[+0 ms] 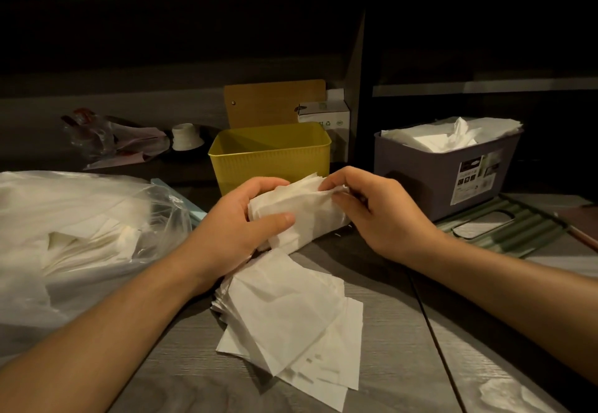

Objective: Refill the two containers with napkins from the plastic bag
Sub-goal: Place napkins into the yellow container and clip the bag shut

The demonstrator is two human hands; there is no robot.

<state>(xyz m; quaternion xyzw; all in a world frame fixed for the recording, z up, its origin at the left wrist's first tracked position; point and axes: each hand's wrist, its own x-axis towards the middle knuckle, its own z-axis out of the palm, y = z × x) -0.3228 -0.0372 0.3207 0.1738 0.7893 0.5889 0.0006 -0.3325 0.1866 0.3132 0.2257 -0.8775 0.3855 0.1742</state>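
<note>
Left hand: gripping the bundle of napkins from its left end, thumb lying across the front.
Right hand: pinching the bundle's right end with curled fingers.
Bundle of napkins: being held just above the table, in front of the yellow container.
Loose napkins: lying near the table's front edge.
Grey container: sitting at the back right, holding napkins.
Plastic bag: lying along the left edge.

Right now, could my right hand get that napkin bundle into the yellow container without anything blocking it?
Probably yes. The yellow container stands open-topped just behind the napkin bundle that the right hand and left hand grip, with nothing between them.
</note>
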